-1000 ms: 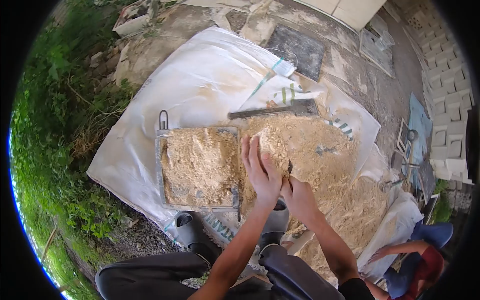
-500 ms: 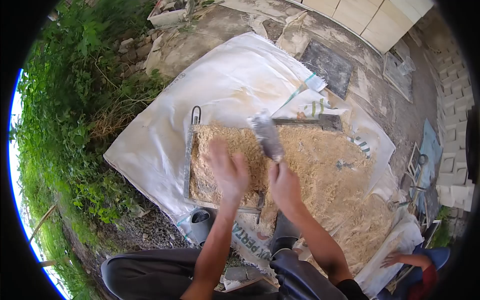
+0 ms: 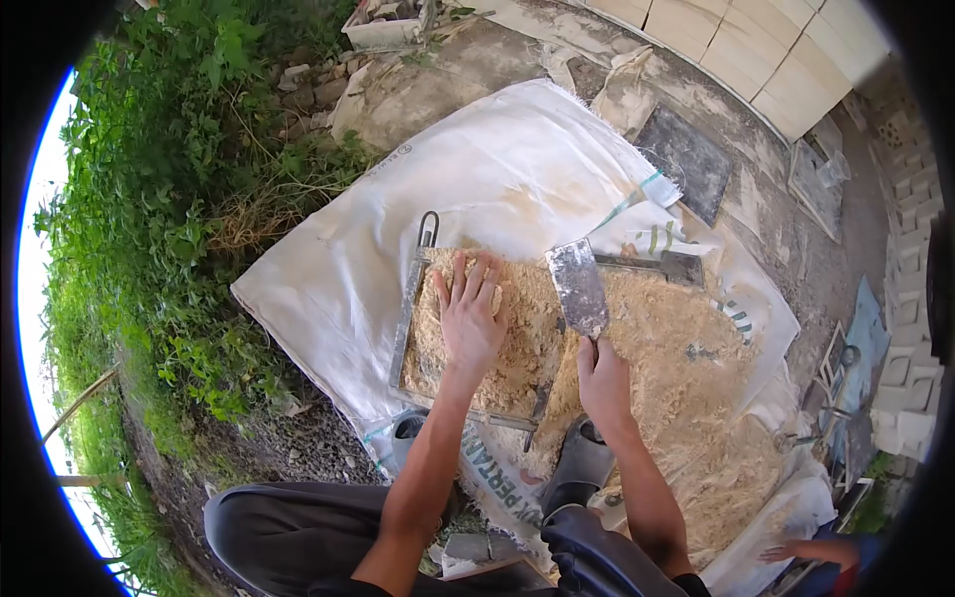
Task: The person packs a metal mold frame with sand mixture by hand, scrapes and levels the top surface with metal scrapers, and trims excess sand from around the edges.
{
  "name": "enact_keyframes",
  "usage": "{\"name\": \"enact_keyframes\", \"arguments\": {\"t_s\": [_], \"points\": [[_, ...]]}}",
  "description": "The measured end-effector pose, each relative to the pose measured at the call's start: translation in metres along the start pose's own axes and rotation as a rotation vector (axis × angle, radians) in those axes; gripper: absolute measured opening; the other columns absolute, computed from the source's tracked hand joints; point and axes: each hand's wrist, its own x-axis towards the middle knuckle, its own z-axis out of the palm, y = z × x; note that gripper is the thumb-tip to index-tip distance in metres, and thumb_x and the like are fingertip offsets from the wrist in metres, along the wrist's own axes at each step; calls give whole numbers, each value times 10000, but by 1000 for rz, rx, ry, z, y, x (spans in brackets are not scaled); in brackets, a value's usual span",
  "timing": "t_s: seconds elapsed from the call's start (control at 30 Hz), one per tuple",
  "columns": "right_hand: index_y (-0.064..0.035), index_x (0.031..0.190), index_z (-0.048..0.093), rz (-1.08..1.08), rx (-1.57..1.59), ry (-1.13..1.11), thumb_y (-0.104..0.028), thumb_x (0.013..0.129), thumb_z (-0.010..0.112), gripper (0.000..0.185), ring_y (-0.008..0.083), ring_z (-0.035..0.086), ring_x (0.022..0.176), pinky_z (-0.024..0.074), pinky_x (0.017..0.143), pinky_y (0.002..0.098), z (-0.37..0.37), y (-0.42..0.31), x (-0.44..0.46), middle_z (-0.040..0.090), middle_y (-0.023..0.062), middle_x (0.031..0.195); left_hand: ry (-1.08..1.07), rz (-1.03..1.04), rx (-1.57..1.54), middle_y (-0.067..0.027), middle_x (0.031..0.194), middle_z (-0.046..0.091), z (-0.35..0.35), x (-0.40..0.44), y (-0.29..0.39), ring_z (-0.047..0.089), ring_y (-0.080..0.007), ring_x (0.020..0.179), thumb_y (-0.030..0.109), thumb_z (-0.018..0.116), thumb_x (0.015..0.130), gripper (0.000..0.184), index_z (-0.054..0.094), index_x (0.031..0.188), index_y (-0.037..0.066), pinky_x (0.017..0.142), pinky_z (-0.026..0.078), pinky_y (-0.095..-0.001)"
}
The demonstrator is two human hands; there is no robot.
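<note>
My left hand [image 3: 473, 316] lies flat with spread fingers on the crumbly tan material filling a metal frame [image 3: 405, 323]. A loop handle sticks up at the frame's top left corner. In my right hand [image 3: 603, 383] is the handle of a trowel [image 3: 578, 289]; its grey, stained blade points up and away, just right of the frame. Beside the frame spreads a heap of the same tan material [image 3: 667, 398]. A dark metal bar [image 3: 680, 267] lies along the heap's far edge.
White sacking [image 3: 348, 249] lies under everything. Green plants [image 3: 179, 219] grow at left. Farther off are a dark square board [image 3: 686, 159] and pale panels [image 3: 756, 50]. Stacked white blocks [image 3: 905, 378] stand at right. Another person's hand [image 3: 781, 550] shows at lower right.
My left hand has moved from the heap leftward onto the material in the frame. The trowel has come up off the heap with its blade now in full view. The camera view has shifted.
</note>
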Motion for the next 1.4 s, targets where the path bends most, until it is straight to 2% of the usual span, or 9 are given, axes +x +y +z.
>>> {"name": "enact_keyframes", "arguments": {"t_s": [0.37,0.63,0.73,0.8,1.0,1.2,1.27,1.3,1.4], "points": [[34,801,565,54,-32,142,-304,968,475,388,391,570,606,411,573,451,-12,74,24,571,221,632,11,-121,-98,-124,1464,388,-3,15,-65,275,-301,1399,339,361,995,491,452,1373,40,1158,175,-459],[47,803,577,120,-112,319,-287,948,499,372,412,566,585,411,563,474,-9,156,6,560,230,605,-280,147,-335,-147,1399,464,-1,26,-23,324,-321,1371,300,406,988,431,518,1308,33,1143,222,-427],[45,942,601,215,-276,200,-280,955,472,350,399,626,734,468,645,483,-16,177,7,638,237,774,-256,201,-305,-120,1394,477,-5,30,-25,339,-315,1363,303,420,985,401,548,1289,76,1138,238,-429],[19,1051,588,19,-772,478,-252,953,464,314,379,614,887,475,737,474,-11,200,11,625,246,973,-248,327,-270,-110,1382,490,-14,46,-8,361,-316,1348,291,450,972,380,562,1274,88,1126,264,-430],[-92,1382,411,200,-61,-11,-306,978,423,458,385,618,964,457,867,496,-20,89,131,639,237,991,-397,626,-208,-68,1383,495,-2,45,-1,409,-287,1318,235,573,904,413,546,1302,131,1072,357,-422],[-182,1370,413,277,-291,73,-476,980,288,505,404,615,1004,473,851,489,3,102,191,652,246,1024,-419,525,-167,-89,1459,405,-21,34,-30,301,-275,1388,328,419,975,467,478,1357,66,1154,193,-429],[-123,1306,470,308,-328,72,-467,969,340,499,405,613,1014,475,846,488,-1,94,187,662,239,997,-128,168,205,-115,1496,340,-11,34,-53,213,-283,1426,342,331,998,494,424,1396,66,1164,101,-452],[-97,1292,474,356,-232,125,-418,961,397,467,405,617,995,475,847,485,1,98,186,637,242,1063,-250,49,85,-131,1517,287,-11,32,-63,178,-304,1433,365,305,994,530,397,1409,49,1165,106,-455],[-43,1285,451,263,-139,337,-276,929,497,428,394,628,936,473,853,473,19,133,180,568,254,1176,-265,122,-114,-141,1501,317,-8,29,-64,204,-306,1425,352,310,990,527,394,1407,42,1164,119,-447]]}}
